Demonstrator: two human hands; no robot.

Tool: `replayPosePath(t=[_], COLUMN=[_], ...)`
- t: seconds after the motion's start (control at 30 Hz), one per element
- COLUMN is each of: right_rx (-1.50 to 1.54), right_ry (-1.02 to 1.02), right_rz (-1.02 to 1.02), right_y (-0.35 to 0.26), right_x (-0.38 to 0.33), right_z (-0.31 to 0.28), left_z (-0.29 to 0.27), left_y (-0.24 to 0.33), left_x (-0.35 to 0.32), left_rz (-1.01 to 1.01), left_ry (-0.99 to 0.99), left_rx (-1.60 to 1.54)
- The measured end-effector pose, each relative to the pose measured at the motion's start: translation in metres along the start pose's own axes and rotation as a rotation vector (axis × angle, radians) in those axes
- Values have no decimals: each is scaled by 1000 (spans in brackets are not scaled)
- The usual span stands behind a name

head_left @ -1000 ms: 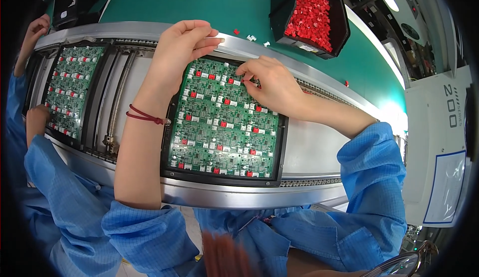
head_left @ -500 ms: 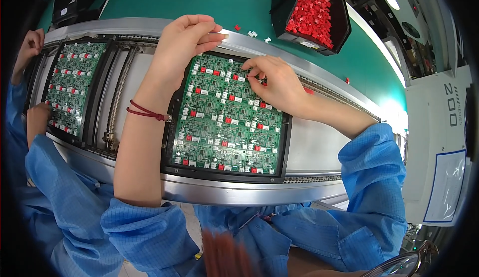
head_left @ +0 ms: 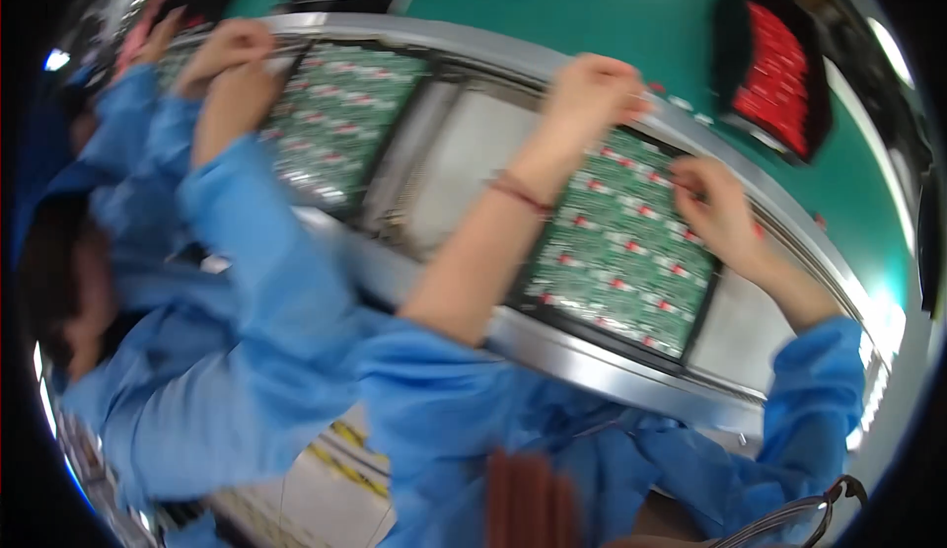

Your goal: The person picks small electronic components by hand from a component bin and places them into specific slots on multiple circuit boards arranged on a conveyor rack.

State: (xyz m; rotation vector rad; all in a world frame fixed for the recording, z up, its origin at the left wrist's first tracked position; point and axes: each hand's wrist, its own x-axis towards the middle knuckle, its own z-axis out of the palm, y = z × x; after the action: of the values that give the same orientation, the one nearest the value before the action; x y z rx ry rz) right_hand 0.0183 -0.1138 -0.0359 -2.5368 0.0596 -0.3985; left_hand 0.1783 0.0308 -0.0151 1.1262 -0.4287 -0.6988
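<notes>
A green circuit board panel (head_left: pixel 614 252) lies in a black frame (head_left: pixel 604 335) in front of me, dotted with red and white connectors. My left hand (head_left: pixel 592 92) hovers past the panel's far edge, its fingers pinched together; whatever they hold is too blurred to make out. Over the panel's far right corner, my right hand (head_left: pixel 718 209) has its fingertips drawn together near the connectors. Anything between those fingertips is hidden. A dark red cord (head_left: pixel 520 194) circles my left wrist.
A black bin (head_left: pixel 732 60) full of small red connectors (head_left: pixel 774 79) stands on the green surface (head_left: pixel 572 5) beyond the metal rail (head_left: pixel 473 37). Several loose red and white pieces lie near the rail. To the left, a co-worker's hands (head_left: pixel 237 70) are beside another board panel (head_left: pixel 345 114).
The view has swung left and blurred, so the panel and bin appear farther right and more of the co-worker shows. Both my hands keep roughly their places around the panel.
</notes>
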Motion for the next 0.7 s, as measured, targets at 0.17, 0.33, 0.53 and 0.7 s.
replayPosePath(t=[0.17,0.33,0.53,0.7], right_rx=[32,-60,-263,-66], right_ry=[67,108,36,14], right_rz=[-32,-94,-241,-80], right_y=[10,5,-14,-11], right_x=[-7,-6,-3,4], right_z=[4,3,-4,-22], left_z=[3,8,-5,-7], left_y=[-12,-9,-6,14], left_x=[6,7,5,-4], left_rz=[-9,61,-5,-33], left_ry=[19,-17,-56,-25], left_rx=[-31,26,62,186])
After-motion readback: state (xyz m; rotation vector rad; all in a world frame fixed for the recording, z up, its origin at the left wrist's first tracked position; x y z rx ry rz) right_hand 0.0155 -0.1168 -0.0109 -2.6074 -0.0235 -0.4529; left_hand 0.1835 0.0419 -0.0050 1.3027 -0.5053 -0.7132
